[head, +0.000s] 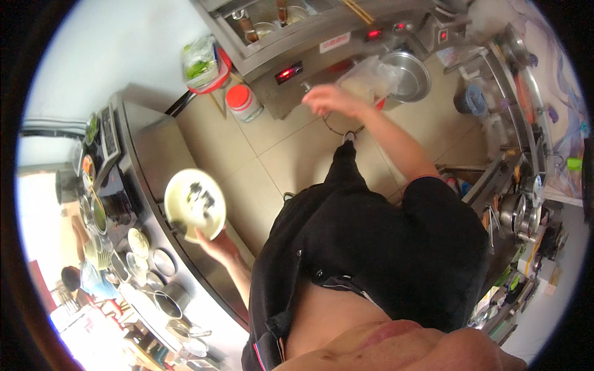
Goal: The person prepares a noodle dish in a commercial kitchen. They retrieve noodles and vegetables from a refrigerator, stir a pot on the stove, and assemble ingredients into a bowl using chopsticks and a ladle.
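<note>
My left hand grips the lower rim of a pale yellow bowl near the edge of the steel counter at left. Dark pieces and some white show inside the bowl, too blurred to name. My right hand is raised over the floor in front of the steel cooking station, fingers apart, holding nothing. Just beyond it, a clear plastic bag lies beside a round metal basin.
A steel counter on the left carries pots, plates and small dishes. A red-lidded jar and a bag of greens stand by the cooking station. Pots crowd the right side. Another person is beyond the counter.
</note>
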Action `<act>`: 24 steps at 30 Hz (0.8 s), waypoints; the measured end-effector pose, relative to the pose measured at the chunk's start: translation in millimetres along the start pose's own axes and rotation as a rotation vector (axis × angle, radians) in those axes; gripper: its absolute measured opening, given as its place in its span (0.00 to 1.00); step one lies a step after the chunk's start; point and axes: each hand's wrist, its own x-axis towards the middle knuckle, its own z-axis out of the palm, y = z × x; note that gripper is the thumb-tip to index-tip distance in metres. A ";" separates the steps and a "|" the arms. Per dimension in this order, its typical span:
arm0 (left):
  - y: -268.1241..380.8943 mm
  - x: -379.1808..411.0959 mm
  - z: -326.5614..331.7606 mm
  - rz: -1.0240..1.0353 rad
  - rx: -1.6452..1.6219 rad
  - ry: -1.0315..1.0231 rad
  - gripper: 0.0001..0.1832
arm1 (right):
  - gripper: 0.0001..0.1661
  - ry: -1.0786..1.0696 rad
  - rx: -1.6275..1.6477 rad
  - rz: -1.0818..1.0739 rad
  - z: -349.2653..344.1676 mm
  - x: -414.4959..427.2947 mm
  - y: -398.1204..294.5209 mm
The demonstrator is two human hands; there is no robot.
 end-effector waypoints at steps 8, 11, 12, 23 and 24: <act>-103.8 -36.0 224.2 -0.250 0.058 -0.353 0.44 | 0.24 0.773 -0.245 -0.250 -317.8 67.5 -48.6; -142.4 -56.7 287.5 -0.353 -0.001 -0.456 0.39 | 0.27 0.869 -0.661 -0.157 -383.0 123.9 -35.5; -149.9 -63.2 306.6 -0.416 -0.039 -0.488 0.38 | 0.28 0.867 -0.790 -0.138 -391.3 143.5 -35.8; -185.3 -47.6 417.4 -0.560 0.031 -0.652 0.36 | 0.21 0.769 -1.095 0.116 -397.7 209.4 -71.0; -186.3 -42.5 420.7 -0.546 0.037 -0.690 0.35 | 0.22 0.772 -1.094 0.057 -402.7 212.1 -70.1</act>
